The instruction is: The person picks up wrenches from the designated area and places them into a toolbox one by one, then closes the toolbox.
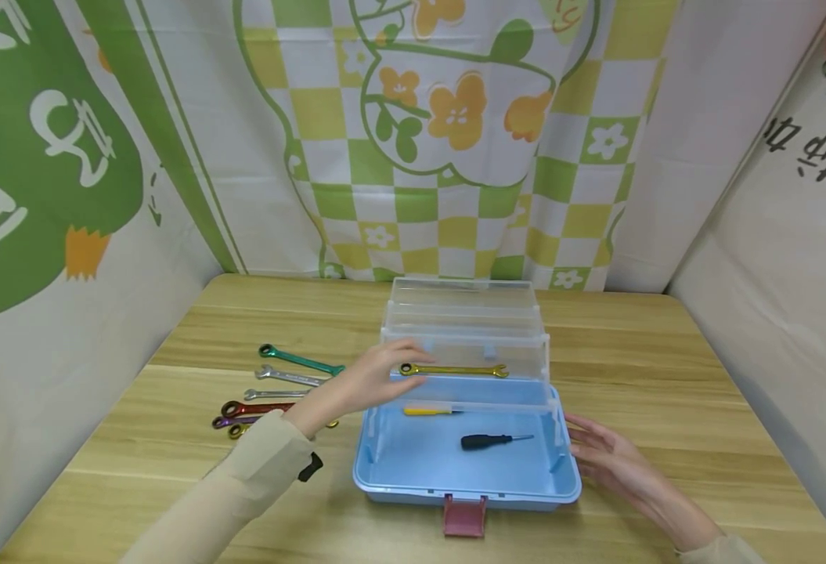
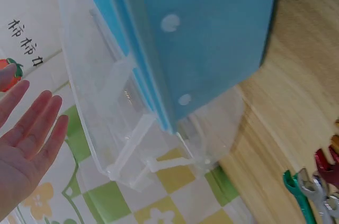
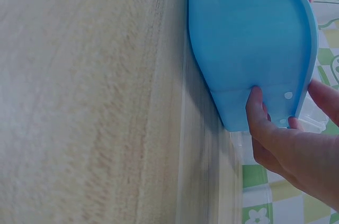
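Observation:
A blue toolbox stands with its clear lid raised at the back. A gold combination wrench lies across the clear part at the rear. Inside the box are a black-handled screwdriver and a yellow-handled one. My left hand hovers over the box's back left corner, fingers extended near the wrench's ring end and holding nothing. In the left wrist view that hand has its fingers spread. My right hand rests its fingertips against the box's right wall, as the right wrist view shows.
Left of the box, several combination wrenches lie in a loose group, among them a green one, a silver one and a red one. A pink latch hangs from the box's front. Printed curtains border the wooden table.

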